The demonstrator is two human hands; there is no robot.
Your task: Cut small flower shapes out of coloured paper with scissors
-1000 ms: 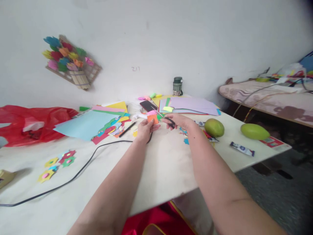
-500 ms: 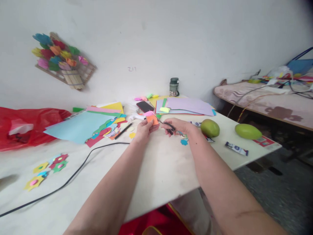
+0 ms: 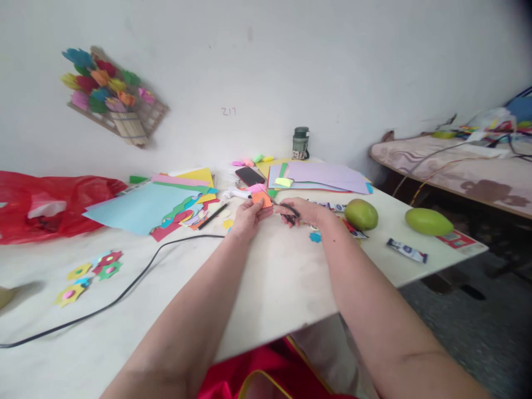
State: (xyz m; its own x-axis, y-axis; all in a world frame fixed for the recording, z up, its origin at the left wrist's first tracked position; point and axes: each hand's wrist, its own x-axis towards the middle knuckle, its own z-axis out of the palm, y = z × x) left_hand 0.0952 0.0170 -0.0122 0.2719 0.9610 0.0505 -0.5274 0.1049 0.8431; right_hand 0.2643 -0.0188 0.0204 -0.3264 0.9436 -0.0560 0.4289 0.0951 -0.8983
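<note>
Orange paper (image 3: 261,199) was pinched in our left hand (image 3: 246,217), over the tabletop (image 3: 285,271), closer to the back edge than the front. We had our right hand (image 3: 305,210) closed on the scissors (image 3: 296,213).

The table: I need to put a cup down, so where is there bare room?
The table is bare between the left forearm and right forearm, and between the left forearm and black cable. A smaller patch lies between the right forearm and tube. Farther back is crowded: phone, paper scraps, lilac sheets.
</note>
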